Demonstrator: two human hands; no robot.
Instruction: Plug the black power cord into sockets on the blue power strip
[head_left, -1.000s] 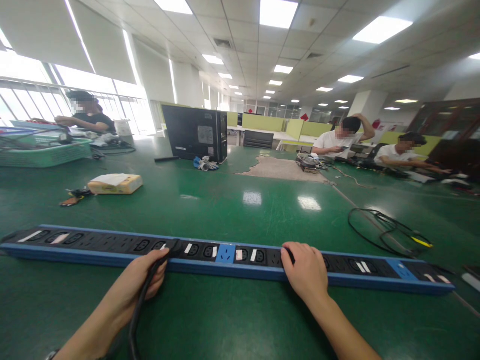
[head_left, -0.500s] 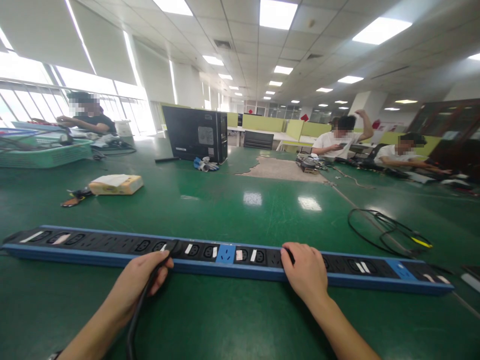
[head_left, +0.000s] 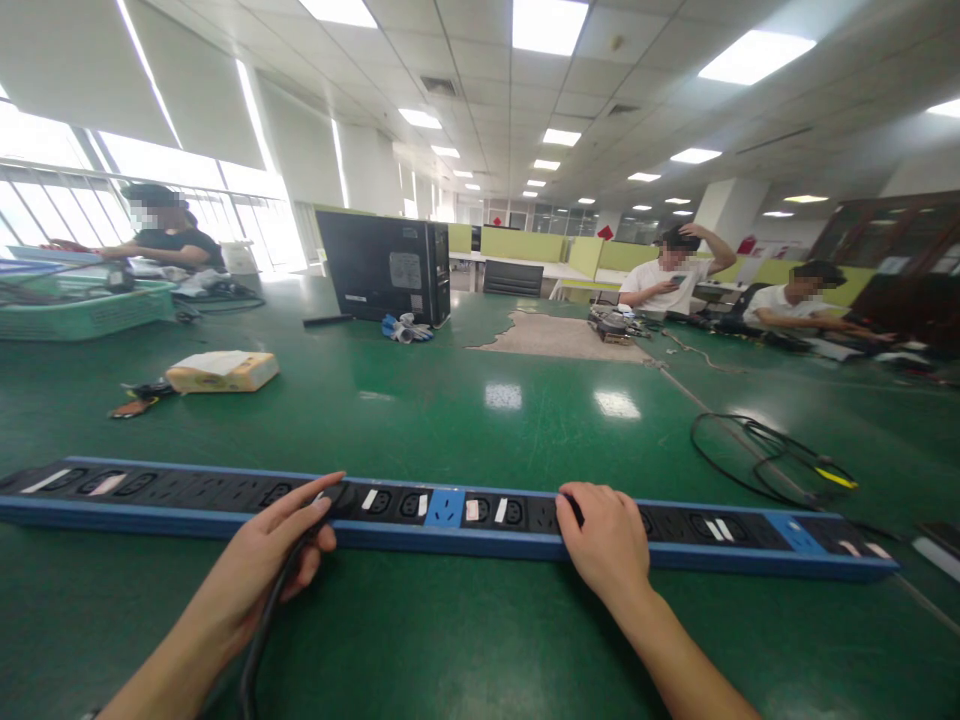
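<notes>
A long blue and black power strip lies across the green table in front of me. My left hand rests at its near edge, fingers spread, index finger over a black plug seated in a socket. The plug's black cable runs back under my palm toward me. My right hand presses down on the strip right of the middle, fingers curled over its top.
A loose black cable coil lies at the right. A tan box and small items sit at the left, a green basket behind them. A black computer case stands at the back. Three other people sit at the far tables.
My left hand's fingers have opened off the cable and plug and now lie spread over them. My right hand stays on the strip.
</notes>
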